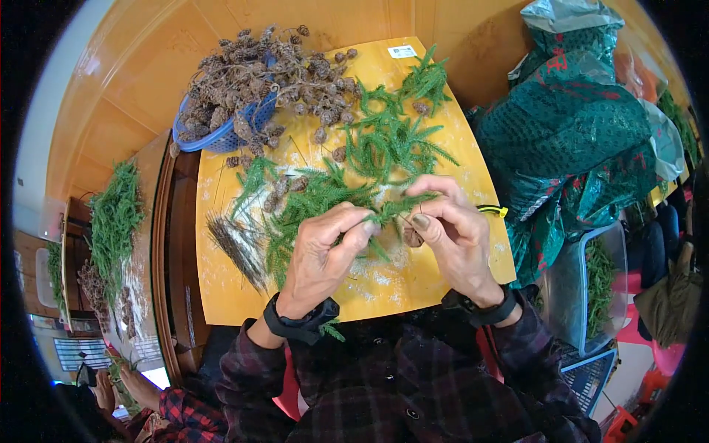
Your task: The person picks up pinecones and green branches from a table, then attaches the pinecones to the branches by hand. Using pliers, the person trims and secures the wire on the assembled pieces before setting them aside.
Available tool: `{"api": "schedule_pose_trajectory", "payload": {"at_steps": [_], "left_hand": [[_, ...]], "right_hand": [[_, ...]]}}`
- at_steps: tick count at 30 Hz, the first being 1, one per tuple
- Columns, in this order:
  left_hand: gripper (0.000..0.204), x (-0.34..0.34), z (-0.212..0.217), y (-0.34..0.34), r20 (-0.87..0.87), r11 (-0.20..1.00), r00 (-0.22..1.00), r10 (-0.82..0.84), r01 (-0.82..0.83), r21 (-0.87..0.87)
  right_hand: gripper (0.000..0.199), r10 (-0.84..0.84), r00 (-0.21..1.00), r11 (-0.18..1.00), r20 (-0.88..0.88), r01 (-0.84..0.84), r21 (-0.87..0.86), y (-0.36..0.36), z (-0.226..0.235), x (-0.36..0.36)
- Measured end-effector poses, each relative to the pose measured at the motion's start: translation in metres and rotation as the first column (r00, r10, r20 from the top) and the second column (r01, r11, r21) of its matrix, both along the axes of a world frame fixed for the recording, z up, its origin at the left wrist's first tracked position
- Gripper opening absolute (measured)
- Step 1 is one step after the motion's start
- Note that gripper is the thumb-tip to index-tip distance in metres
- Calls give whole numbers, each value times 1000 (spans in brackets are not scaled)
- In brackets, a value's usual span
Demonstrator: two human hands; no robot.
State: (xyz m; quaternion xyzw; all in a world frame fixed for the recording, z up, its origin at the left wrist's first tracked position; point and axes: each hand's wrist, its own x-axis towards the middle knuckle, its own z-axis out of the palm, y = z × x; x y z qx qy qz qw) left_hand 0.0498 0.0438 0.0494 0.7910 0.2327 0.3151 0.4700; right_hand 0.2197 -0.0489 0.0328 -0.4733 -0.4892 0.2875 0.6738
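Over the near part of the yellow tabletop (480,199), both my hands are closed on one green artificial pine sprig (396,210). My left hand (321,255) pinches its left end between thumb and fingertips. My right hand (459,240) grips the other end, with a small brown pine cone (412,237) just below its thumb and fingers; whether the cone is attached to the sprig I cannot tell. A heap of loose green sprigs (314,196) lies beside and beyond my left hand. To its left rests a bundle of thin dark wires (238,249).
A blue basket (221,140) heaped with pine cones stands at the far left, and more cones (321,88) spill beside it. More sprigs (395,140) lie farther back. Dark green plastic bags (569,133) and a clear bin (580,295) flank the right. Another person's hands (140,387) show at lower left.
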Motion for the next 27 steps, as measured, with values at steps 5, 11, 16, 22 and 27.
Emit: {"api": "schedule_pose_trajectory", "payload": {"at_steps": [5,11,16,22,27], "left_hand": [[16,2,6,-2,-99,995,991,92,-95,-30],[15,5,2,-5,-61,979,990,124,-132,-154],[16,6,1,-8,-37,972,993,111,-116,-203],[19,5,2,-9,-56,957,990,126,-136,-255],[20,6,5,-13,-135,963,987,91,-122,-241]], "right_hand": [[9,-233,840,972,491,196,128,-4,4,-2],[18,-286,727,958,625,219,183,1,-3,-4],[17,-292,660,956,692,223,191,0,-5,-5],[17,-283,672,959,684,190,210,2,-8,-4],[16,-293,649,956,702,183,230,1,-5,-5]]}}
